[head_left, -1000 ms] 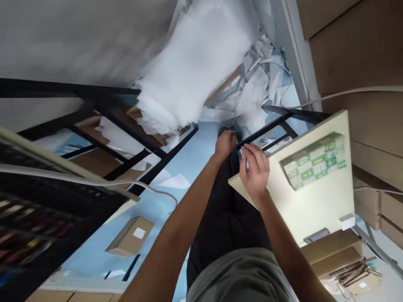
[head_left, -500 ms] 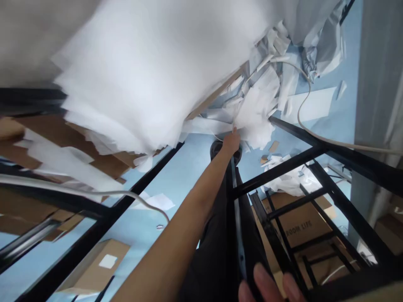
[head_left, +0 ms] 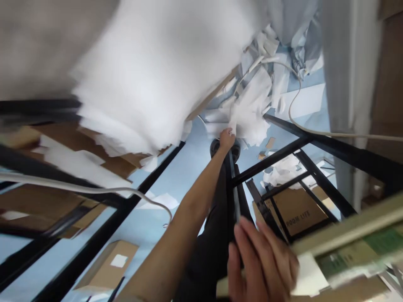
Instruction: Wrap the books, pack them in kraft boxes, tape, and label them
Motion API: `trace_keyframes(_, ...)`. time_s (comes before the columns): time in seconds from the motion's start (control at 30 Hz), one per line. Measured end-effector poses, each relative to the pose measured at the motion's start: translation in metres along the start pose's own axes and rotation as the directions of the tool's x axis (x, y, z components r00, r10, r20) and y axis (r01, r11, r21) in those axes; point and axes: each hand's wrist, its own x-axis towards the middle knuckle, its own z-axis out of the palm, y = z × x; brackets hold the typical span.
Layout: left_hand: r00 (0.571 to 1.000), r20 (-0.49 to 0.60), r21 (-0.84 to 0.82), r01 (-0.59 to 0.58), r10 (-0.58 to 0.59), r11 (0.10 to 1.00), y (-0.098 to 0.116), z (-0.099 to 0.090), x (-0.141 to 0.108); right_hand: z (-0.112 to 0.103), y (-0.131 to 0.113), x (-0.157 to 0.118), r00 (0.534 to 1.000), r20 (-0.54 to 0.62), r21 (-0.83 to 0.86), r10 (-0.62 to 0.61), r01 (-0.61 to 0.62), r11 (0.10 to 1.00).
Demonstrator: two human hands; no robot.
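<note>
My left hand [head_left: 227, 137] reaches far down near my shoes, with its fingers bent at the edge of crumpled white paper [head_left: 250, 119]; what it holds, if anything, is too small to make out. Close to the camera at the bottom, my right hand [head_left: 262, 260] has its fingers curled beside the upper end of a narrow grey metal strip [head_left: 236, 201]. The strip runs down between my legs toward the left hand. Whether the right fingers grip it is hidden.
White foam sheets [head_left: 147, 71] fill the upper left. Black metal frames [head_left: 267, 163] stand on both sides. A cardboard box [head_left: 297, 212] lies at right, another box [head_left: 107, 262] at lower left. A pale cable [head_left: 340, 135] crosses at right; a blurred yellowish-green box [head_left: 355, 235] is near the right hand.
My right hand has risen farther into view and its fingers have curled. My left hand has shifted slightly left, its finger drawn in. The yellowish-green box has come into view at lower right.
</note>
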Motion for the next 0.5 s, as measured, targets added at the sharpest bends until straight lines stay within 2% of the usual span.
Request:
trace_keyframes(0.03, 1.0, -0.022, -0.036, 0.013, -0.014, 0.999, 0.009, -0.015, -0.019, 0.001, 0.0, 0.012, 1.0, 0.018, -0.017, 0.01, -0.01, 1.0)
trace_keyframes(0.17, 0.994, -0.108, -0.129, -0.035, 0.022, 0.991, 0.05, -0.085, -0.112, 0.008, 0.006, 0.042, 0.994, -0.103, 0.064, -0.045, 0.052, 0.997)
trace_keyframes(0.3, 0.972, -0.157, -0.13, -0.193, 0.172, 0.972, 0.104, -0.162, -0.213, 0.003, 0.013, 0.045, 0.999, -0.029, 0.206, 0.023, -0.016, 0.978)
trace_keyframes(0.4, 0.921, -0.124, -0.079, -0.38, 0.369, 0.922, 0.153, -0.22, -0.289, -0.023, 0.013, 0.048, 0.998, 0.001, 0.285, 0.069, -0.066, 0.956)
trace_keyframes(0.5, 0.821, -0.096, 0.074, -0.558, 0.563, 0.826, 0.204, -0.267, -0.363, -0.066, 0.012, 0.045, 0.994, -0.027, 0.341, 0.108, -0.092, 0.936)
